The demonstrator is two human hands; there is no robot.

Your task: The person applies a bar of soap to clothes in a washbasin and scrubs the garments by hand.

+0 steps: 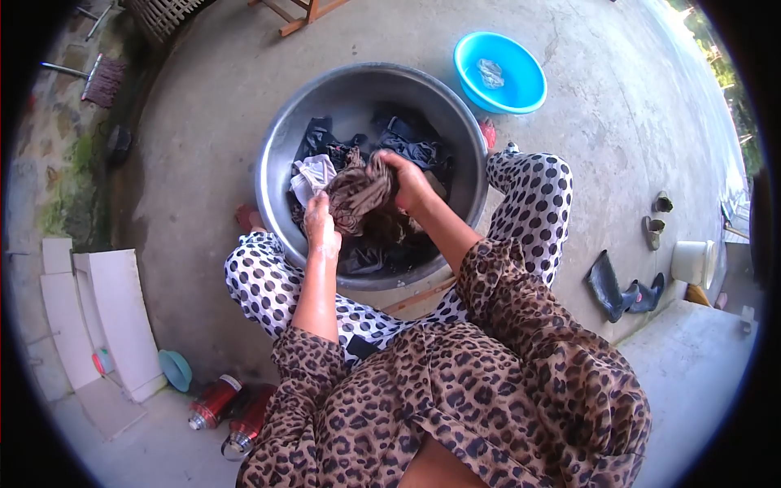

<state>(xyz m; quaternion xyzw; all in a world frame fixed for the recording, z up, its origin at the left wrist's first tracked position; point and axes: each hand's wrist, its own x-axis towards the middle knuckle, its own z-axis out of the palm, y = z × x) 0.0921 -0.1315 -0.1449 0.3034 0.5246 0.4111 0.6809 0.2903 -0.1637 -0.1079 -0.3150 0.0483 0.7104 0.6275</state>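
A wide metal basin point(281, 138) stands on the ground between my knees, with wet clothes heaped inside. My left hand point(321, 224) and my right hand point(404, 179) both grip a bunched brown patterned garment point(358, 193) over the middle of the basin. Wet, sudsy streaks show on my left wrist. A white cloth point(312, 177) lies beside my left hand, near the basin's left wall. Dark clothes point(411, 146) lie beyond my right hand toward the far side. Folds of the garment hide some of my fingertips.
A blue plastic basin point(511, 91) holding a small pale cloth sits beyond the metal one, to the right. Two red thermos flasks point(215, 401) stand at the lower left. Dark boots point(606, 285) and a white bucket point(693, 262) are at right. A mop point(103, 81) lies far left.
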